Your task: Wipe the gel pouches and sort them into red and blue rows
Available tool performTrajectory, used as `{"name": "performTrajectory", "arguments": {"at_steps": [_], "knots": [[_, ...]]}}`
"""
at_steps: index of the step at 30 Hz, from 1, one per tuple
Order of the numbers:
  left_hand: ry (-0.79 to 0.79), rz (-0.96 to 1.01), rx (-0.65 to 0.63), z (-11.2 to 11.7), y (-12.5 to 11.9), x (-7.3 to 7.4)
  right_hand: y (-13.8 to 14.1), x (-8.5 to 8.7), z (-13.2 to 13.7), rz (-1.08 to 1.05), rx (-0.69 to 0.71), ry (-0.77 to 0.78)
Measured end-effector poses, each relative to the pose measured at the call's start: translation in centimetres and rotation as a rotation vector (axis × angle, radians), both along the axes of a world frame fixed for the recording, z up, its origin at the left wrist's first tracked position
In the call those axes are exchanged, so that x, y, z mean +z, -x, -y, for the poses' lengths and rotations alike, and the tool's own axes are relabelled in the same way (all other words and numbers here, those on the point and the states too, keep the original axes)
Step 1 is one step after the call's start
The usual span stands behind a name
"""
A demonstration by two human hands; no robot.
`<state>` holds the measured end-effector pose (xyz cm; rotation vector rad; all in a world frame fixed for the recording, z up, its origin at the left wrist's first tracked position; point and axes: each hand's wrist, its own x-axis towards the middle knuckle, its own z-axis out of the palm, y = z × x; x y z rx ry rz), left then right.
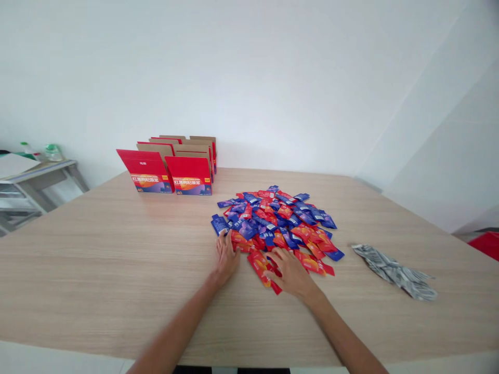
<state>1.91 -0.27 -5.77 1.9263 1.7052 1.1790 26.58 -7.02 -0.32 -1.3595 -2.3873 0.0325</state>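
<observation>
1. Right hand [293, 274] arched palm-down at the near edge of the pile [245, 227], thumb and fingers spread above red sachets [257, 262]; I could not tell whether the fingertips touched them.
2. Left hand [227, 259] stood at the pile's near left side, thumb parted from the fingers, tips just beside a blue sachet [219, 223]; contact was unclear.
3. Cloth [393, 272], grey and striped, lay crumpled to the right, apart from the pile.
4. Beyond the hands, the pile's red and blue pouches overlapped loosely on the middle of the table [117, 280].
5. Farther off to the left, red boxes [189, 179] stood in two rows, flaps raised.
6. Left of the table was a stand [35, 174] bearing a white sheet [15, 163].
7. Behind everything rose a pale wall [249, 78].
</observation>
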Motion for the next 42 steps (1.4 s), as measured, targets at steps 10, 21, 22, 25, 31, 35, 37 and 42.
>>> {"name": "performTrajectory", "arguments": {"at_steps": [10,21,22,25,31,35,37,42], "knots": [[0.006,-0.290,-0.598,7.3,0.0,2.4,5.1,-1.5,3.6,-0.038,-0.101,0.029],[0.134,-0.409,-0.482,13.4,2.4,3.2,5.1,-1.2,7.0,-0.282,0.160,0.107],[0.143,-0.409,-0.430,14.2,2.6,3.1,4.7,-1.2,6.9,-0.297,0.118,0.058],[0.130,-0.377,-0.242,16.2,3.5,2.3,3.6,-1.7,6.3,-0.326,-0.148,-0.139],[0.013,-0.381,0.122,17.7,7.7,0.7,2.3,-4.5,5.5,-0.183,-0.594,-0.172],[0.031,-0.434,0.287,17.1,11.3,1.4,2.2,-5.4,5.8,-0.075,-0.660,-0.076],[0.053,-0.454,0.349,16.6,13.1,1.9,2.2,-5.3,6.0,-0.044,-0.665,-0.055],[0.095,-0.529,0.465,15.4,17.5,3.0,1.6,-5.7,6.8,-0.047,-0.581,-0.112]]}}
